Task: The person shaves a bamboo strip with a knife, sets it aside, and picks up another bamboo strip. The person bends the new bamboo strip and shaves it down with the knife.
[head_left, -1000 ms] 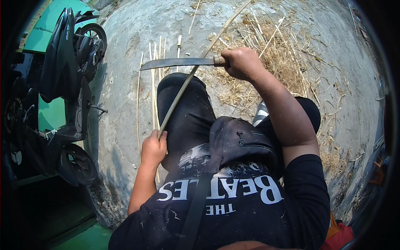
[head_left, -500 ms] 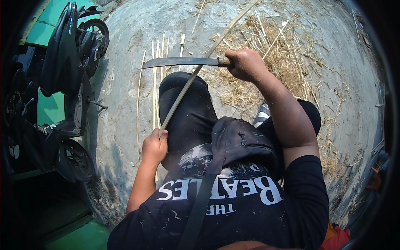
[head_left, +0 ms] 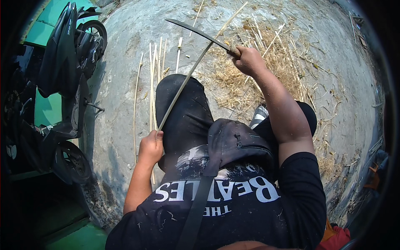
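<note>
My left hand point(head_left: 151, 146) is closed round the near end of a long, thin bamboo strip point(head_left: 183, 84). The strip slants up and to the right across my left knee, its far end high in the view. My right hand point(head_left: 250, 61) grips the wooden handle of a machete point(head_left: 196, 30). Its dark, slightly curved blade points up and to the left and crosses the strip well beyond the knee. Whether the edge bites into the strip I cannot tell.
Several pale strips point(head_left: 152, 83) lie on the concrete ground point(head_left: 118, 108) left of my knee. A heap of shavings point(head_left: 277, 58) spreads beyond my right hand. A black motorbike point(head_left: 62, 83) stands at the left. On my lap rests a dark bag point(head_left: 239, 139).
My right hand has moved the machete farther along the strip, away from me. The blade now tilts upward to the left. My left hand keeps hold of the strip's near end.
</note>
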`<state>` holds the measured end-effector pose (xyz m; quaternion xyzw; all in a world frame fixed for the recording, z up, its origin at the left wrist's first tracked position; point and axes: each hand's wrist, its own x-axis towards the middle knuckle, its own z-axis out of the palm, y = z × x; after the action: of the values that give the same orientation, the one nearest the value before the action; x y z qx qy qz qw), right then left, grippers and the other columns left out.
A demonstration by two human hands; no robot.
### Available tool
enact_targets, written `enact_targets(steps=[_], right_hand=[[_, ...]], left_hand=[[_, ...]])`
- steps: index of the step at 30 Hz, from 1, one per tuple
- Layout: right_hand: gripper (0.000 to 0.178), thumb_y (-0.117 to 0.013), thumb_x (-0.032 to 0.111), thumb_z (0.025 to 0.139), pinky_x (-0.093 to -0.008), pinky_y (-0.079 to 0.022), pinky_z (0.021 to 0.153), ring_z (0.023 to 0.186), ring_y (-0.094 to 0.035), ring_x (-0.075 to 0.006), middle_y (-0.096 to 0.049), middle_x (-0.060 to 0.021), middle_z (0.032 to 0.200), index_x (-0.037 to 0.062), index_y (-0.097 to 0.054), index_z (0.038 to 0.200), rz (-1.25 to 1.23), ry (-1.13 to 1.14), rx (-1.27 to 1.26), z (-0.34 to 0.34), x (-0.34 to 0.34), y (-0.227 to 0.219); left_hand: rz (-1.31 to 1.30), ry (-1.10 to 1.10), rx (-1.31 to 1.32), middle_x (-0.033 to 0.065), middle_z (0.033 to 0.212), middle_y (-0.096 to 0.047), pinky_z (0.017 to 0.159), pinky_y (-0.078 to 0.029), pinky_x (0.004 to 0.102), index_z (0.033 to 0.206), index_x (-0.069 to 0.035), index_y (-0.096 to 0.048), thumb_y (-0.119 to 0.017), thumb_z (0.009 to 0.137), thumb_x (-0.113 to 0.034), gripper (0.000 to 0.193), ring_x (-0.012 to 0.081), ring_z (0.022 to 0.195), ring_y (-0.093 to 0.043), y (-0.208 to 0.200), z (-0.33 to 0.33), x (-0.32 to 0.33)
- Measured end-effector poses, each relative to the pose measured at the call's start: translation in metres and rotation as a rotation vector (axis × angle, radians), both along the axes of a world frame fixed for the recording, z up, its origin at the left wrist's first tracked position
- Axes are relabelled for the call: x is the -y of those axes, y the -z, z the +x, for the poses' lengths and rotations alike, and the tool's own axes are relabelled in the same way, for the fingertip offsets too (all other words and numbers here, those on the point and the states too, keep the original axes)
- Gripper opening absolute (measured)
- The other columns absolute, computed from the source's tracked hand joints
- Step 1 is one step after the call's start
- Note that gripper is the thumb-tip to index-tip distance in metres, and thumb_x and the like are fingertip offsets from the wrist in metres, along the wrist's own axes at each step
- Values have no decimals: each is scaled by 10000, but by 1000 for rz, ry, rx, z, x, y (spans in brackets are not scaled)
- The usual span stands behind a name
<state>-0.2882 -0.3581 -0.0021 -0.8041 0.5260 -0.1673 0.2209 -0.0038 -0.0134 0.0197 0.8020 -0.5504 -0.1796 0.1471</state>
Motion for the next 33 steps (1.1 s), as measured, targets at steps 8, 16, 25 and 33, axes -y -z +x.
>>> enact_targets(steps=[8,16,25,33], right_hand=[[97,-651,202,848,-478,-570,695,751,-710,-372,-699,-171,761,111,-680,864,-327,-389,-103,24,-39,-24],[132,-635,217,890,-457,-578,736,886,-719,-318,-724,-140,920,128,-706,955,-67,-76,-203,0,-6,-25],[135,-679,224,824,-459,-574,773,857,-711,-362,-715,-168,856,104,-682,885,3,-128,11,9,-13,4],[93,-617,169,858,-466,-570,643,689,-708,-363,-685,-164,705,94,-667,831,-463,-449,-86,34,-38,-18]], left_hand=[[27,-22,-39,306,723,-603,649,-457,577,857,13,-561,-417,1064,-490,563,551,769,-593,-2,1,-2],[121,-12,-37,319,782,-619,690,-476,560,889,19,-596,-415,1065,-489,568,544,807,-602,-22,8,5],[61,-10,-154,250,784,-629,701,-489,429,973,57,-619,-380,1088,-478,597,407,741,-623,-5,0,9],[57,-30,-126,294,762,-607,683,-477,503,887,32,-594,-393,1073,-493,593,522,793,-610,-8,6,-2]])
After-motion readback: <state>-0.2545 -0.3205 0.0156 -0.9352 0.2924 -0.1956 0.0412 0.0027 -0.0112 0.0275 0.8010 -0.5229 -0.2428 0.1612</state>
